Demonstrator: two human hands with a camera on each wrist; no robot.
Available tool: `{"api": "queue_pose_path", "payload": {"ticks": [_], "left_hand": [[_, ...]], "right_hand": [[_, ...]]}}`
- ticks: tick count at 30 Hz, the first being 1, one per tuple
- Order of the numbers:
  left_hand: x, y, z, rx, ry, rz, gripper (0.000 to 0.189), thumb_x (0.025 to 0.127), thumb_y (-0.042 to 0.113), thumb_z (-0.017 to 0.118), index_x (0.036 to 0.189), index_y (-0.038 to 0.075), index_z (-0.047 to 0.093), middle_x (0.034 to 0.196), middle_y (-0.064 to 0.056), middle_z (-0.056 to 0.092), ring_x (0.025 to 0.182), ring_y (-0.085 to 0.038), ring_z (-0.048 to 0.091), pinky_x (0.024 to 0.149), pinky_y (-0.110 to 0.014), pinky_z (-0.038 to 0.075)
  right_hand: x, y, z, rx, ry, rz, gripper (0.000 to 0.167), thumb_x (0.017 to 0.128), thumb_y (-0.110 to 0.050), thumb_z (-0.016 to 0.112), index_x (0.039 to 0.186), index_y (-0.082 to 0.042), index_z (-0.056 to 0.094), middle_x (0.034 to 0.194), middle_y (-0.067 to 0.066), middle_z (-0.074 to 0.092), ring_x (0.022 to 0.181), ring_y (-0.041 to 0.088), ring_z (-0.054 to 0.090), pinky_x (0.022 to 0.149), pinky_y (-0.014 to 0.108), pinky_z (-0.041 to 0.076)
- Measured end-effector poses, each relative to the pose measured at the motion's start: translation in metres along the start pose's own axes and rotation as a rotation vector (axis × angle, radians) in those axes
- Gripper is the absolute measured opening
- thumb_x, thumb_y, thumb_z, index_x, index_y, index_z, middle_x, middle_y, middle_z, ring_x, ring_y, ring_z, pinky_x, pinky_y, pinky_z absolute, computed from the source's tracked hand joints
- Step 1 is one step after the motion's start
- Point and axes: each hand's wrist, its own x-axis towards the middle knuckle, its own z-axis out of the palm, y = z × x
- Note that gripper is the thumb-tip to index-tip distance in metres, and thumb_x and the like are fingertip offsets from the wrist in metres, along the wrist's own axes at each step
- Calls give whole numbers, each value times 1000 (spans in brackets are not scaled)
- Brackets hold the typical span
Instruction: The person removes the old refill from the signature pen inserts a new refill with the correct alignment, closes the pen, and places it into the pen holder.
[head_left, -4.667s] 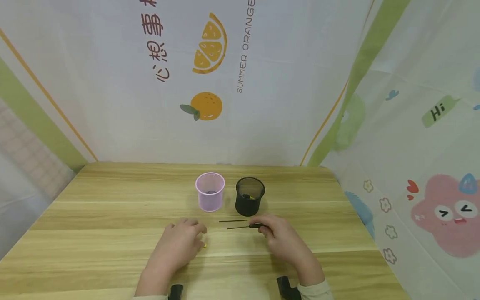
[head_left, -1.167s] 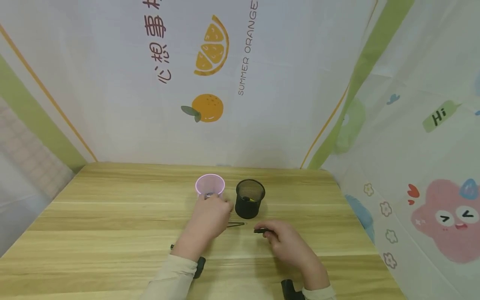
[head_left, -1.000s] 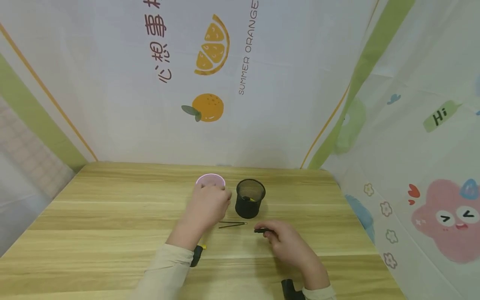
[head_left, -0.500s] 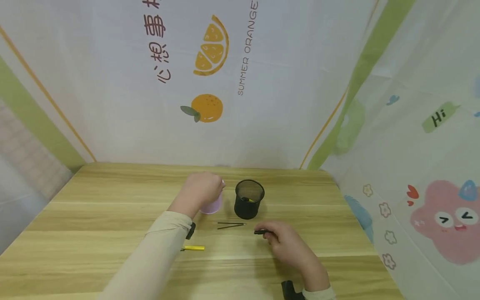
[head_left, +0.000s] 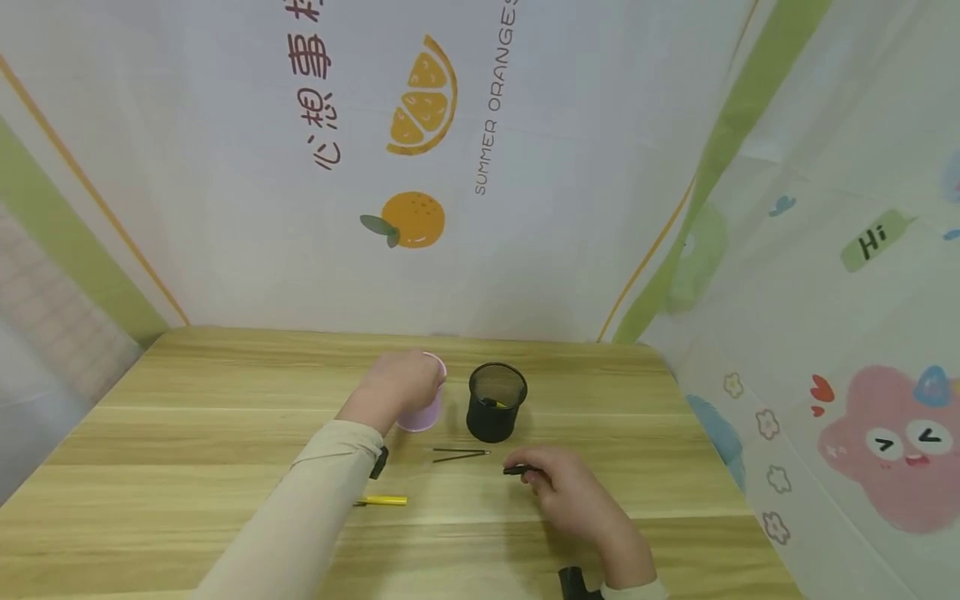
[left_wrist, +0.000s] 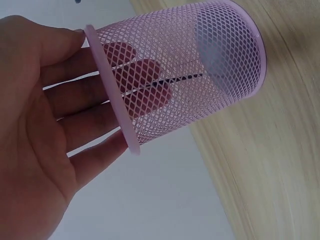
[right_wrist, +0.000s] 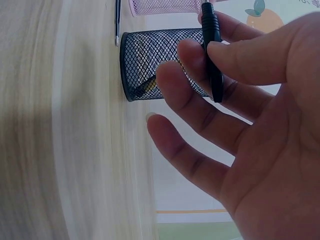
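My left hand (head_left: 401,385) reaches into a pink mesh pen cup (head_left: 420,417). In the left wrist view its fairly straight fingers (left_wrist: 142,75) show through the mesh, and the thumb lies at the rim. A thin dark rod (left_wrist: 180,79) runs inside that cup beyond the fingers; whether they touch it I cannot tell. My right hand (head_left: 566,492) pinches a short black pen barrel (right_wrist: 212,55), ribbed at one end, between thumb and fingers. Two thin dark pen refills (head_left: 459,454) lie on the table between the hands. A yellow pen part (head_left: 386,501) lies nearer, partly behind the left sleeve.
A black mesh pen cup (head_left: 491,421) stands to the right of the pink one, with black and yellow pieces in it. Printed cloth (head_left: 570,208) hangs behind and beside the wood-grain table (head_left: 225,375). A black wrist device (head_left: 573,583) sits by the right forearm.
My left hand has moved forward from beside the yellow pen part into the pink cup. The refill that stuck out of the right hand's pen barrel is out; both refills lie on the table.
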Motion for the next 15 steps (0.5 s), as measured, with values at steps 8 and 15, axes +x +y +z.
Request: {"api": "queue_pose_path", "payload": {"ticks": [8,15], "left_hand": [[5,-9,2,-88,-41,40,32,112,21,50,84,16,65,96,-7,70,97,-24,69,93,-49,62],[6,-11,2,-155,-70,38,34,113,24,49,85,13,66,97,-7,68,100,-22,69,99,-49,60]], "right_hand": [[-1,-1,-1,-10,10,-2,31,100,7,61,118,-13,77,118,0,78,111,21,73,98,39,61],[-2,-1,0,-12,-6,10,32,100,7,61,117,-14,77,118,0,77,111,21,72,99,39,60]]}}
